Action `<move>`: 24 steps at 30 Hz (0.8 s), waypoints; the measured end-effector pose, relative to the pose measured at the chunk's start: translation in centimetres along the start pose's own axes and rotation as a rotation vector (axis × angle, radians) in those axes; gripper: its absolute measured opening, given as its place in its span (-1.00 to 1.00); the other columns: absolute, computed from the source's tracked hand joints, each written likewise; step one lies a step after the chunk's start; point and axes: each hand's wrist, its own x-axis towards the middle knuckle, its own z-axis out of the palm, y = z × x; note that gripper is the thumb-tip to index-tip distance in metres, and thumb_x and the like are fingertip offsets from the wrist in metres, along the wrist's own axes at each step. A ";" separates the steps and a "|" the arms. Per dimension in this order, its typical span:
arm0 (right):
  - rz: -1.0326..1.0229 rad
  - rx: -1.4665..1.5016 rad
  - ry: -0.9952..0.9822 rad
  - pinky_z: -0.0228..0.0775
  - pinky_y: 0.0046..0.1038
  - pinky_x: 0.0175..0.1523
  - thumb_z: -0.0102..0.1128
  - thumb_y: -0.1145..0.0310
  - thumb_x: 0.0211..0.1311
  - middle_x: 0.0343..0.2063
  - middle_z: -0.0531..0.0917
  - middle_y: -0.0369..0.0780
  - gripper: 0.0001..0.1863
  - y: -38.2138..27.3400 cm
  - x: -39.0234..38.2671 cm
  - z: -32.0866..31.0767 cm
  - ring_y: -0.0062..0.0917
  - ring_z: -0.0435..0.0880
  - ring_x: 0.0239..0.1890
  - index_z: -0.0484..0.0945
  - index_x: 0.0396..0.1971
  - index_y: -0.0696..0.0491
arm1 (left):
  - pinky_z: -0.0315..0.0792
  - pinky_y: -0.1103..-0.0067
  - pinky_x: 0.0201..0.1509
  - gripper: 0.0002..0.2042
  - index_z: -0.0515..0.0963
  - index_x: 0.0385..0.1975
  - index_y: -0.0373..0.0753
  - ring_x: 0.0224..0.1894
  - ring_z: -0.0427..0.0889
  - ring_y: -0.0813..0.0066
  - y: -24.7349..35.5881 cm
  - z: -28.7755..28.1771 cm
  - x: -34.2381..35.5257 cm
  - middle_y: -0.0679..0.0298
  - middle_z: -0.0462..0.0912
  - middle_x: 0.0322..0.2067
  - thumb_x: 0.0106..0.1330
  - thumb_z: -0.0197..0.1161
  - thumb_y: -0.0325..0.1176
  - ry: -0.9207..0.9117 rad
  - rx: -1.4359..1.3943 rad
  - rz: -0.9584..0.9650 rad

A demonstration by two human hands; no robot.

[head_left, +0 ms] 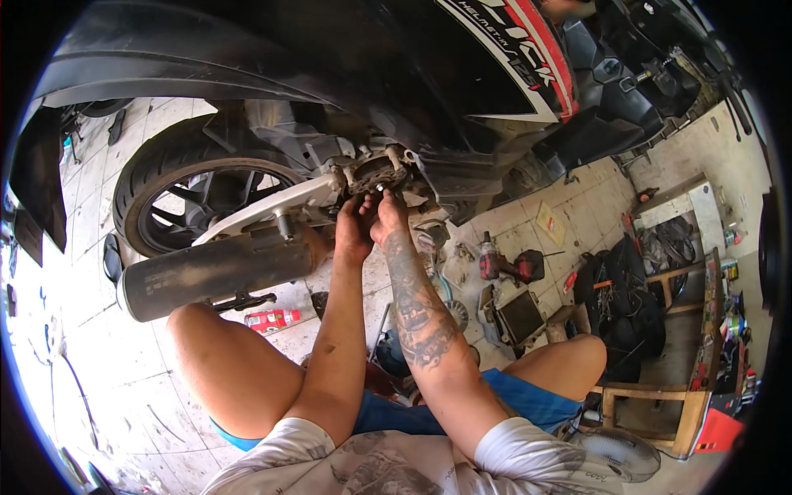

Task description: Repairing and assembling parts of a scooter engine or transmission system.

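Both my arms reach forward to the exposed engine side (375, 172) of a black scooter (330, 49). My right hand (389, 216) is closed, its thumb and fingers pinched at a small shiny metal piece (380, 188), too small to name, at the lower edge of the round engine opening. Close beside it, my left hand (355, 223) is closed with curled fingers just below the same spot; whatever it grips is hidden. A silver swing arm (264, 202) runs left from there to the rear wheel (198, 186), above the dark exhaust muffler (219, 272).
A red and black cordless impact wrench (507, 262) stands on the tiled floor to the right, near a radiator-like part (516, 318). A red can (272, 320) lies below the muffler. Wooden frames (660, 396), a black bag (627, 305) and a fan (619, 454) crowd the right side.
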 end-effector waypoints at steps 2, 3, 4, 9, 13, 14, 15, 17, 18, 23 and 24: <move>0.001 0.134 0.065 0.47 -0.46 -0.41 -0.18 0.18 0.47 -0.55 0.51 -0.26 -0.71 0.5 -0.5 1.0 -0.53 0.44 -0.60 0.42 -0.27 0.08 | 0.38 0.56 0.01 -0.73 0.47 -0.19 -0.28 -0.21 0.52 0.46 0.7 -1.3 0.3 0.32 0.55 -0.33 0.39 -0.08 -0.22 -0.022 -0.037 -0.004; -0.002 0.133 0.066 0.47 -0.46 -0.41 -0.18 0.18 0.47 -0.55 0.51 -0.26 -0.71 0.5 -0.6 0.9 -0.53 0.44 -0.60 0.42 -0.27 0.08 | 0.38 0.53 0.03 -0.71 0.47 -0.18 -0.29 -0.19 0.53 0.44 0.6 -0.9 0.2 0.30 0.57 -0.30 0.40 -0.09 -0.21 -0.050 -0.080 -0.026; -0.114 0.119 0.078 0.51 -0.47 -0.38 -0.11 0.24 0.44 -0.51 0.52 -0.26 -0.76 0.4 -0.7 0.8 -0.53 0.47 -0.58 0.42 -0.26 0.10 | 0.38 0.53 0.03 -0.71 0.47 -0.18 -0.29 -0.19 0.53 0.44 0.3 -0.5 0.1 0.30 0.57 -0.30 0.40 -0.09 -0.21 -0.053 -0.082 -0.028; -0.373 -0.074 0.135 0.61 -0.51 -0.28 0.10 0.37 0.34 -0.43 0.53 -0.23 -0.80 0.7 -2.0 1.2 -0.51 0.58 -0.48 0.41 -0.21 0.20 | 0.37 0.46 0.07 -0.71 0.49 -0.17 -0.24 -0.11 0.55 0.39 0.5 -0.4 -0.3 0.25 0.61 -0.19 0.39 -0.09 -0.18 0.017 0.004 -0.015; -0.685 -0.379 0.096 0.61 -0.54 -0.28 0.19 0.33 0.29 -0.40 0.58 -0.16 -0.72 1.2 -1.4 0.5 -0.46 0.67 -0.41 0.43 -0.25 0.27 | 0.38 0.48 0.03 -0.72 0.49 -0.19 -0.21 -0.14 0.55 0.40 0.1 0.1 -0.3 0.28 0.61 -0.25 0.39 -0.09 -0.17 0.048 0.102 -0.007; -0.571 -0.342 0.068 0.58 -0.53 -0.33 0.14 0.28 0.32 -0.44 0.59 -0.17 -0.72 1.0 -1.5 0.2 -0.48 0.65 -0.45 0.44 -0.26 0.24 | 0.38 0.52 -0.02 -0.74 0.48 -0.21 -0.20 -0.19 0.54 0.44 0.0 0.1 -0.4 0.32 0.59 -0.30 0.39 -0.08 -0.18 0.039 0.071 -0.012; -0.452 -0.304 0.037 0.55 -0.53 -0.39 0.09 0.23 0.36 -0.49 0.60 -0.18 -0.70 1.1 -1.6 0.2 -0.49 0.64 -0.48 0.46 -0.27 0.22 | 0.39 0.55 -0.07 -0.76 0.47 -0.24 -0.19 -0.24 0.53 0.47 0.2 -0.1 -0.5 0.36 0.57 -0.35 0.39 -0.07 -0.19 0.032 0.042 -0.012; -0.285 -0.247 0.032 0.50 -0.52 -0.44 -0.01 0.16 0.39 -0.53 0.60 -0.20 -0.66 1.4 -1.6 0.8 -0.51 0.61 -0.53 0.47 -0.28 0.19 | 0.38 0.60 -0.11 -0.78 0.46 -0.27 -0.18 -0.29 0.51 0.52 0.8 -1.5 -0.1 0.40 0.54 -0.39 0.39 -0.06 -0.19 -0.023 -0.062 -0.035; -0.133 -0.189 0.038 0.44 -0.51 -0.49 -0.11 0.08 0.43 -0.58 0.59 -0.22 -0.60 1.0 -1.2 0.7 -0.52 0.58 -0.58 0.48 -0.29 0.16 | 0.37 0.65 -0.16 -0.80 0.46 -0.30 -0.16 -0.34 0.49 0.58 0.9 -1.5 0.0 0.43 0.51 -0.43 0.38 -0.04 -0.20 -0.088 -0.169 -0.075; -0.399 -0.575 0.297 0.48 -0.35 -0.39 -0.20 0.07 0.40 -0.47 0.65 -0.15 -0.55 0.9 0.7 0.0 -0.43 0.63 -0.45 0.55 -0.29 0.14 | 0.38 0.51 -0.04 -0.66 0.48 -0.10 -0.23 -0.21 0.51 0.52 -0.4 -0.4 -0.3 0.35 0.60 -0.29 0.39 -0.10 -0.11 0.117 0.208 0.063; -0.636 -0.810 0.308 0.40 -0.26 -0.18 -0.17 0.06 0.35 -0.37 0.64 -0.05 -0.53 1.7 0.6 -0.1 -0.27 0.59 -0.26 0.55 -0.26 0.19 | 0.35 0.45 0.05 -0.61 0.47 -0.04 -0.24 -0.12 0.50 0.46 -0.6 0.6 -1.0 0.29 0.60 -0.20 0.39 -0.12 -0.09 0.071 0.195 0.043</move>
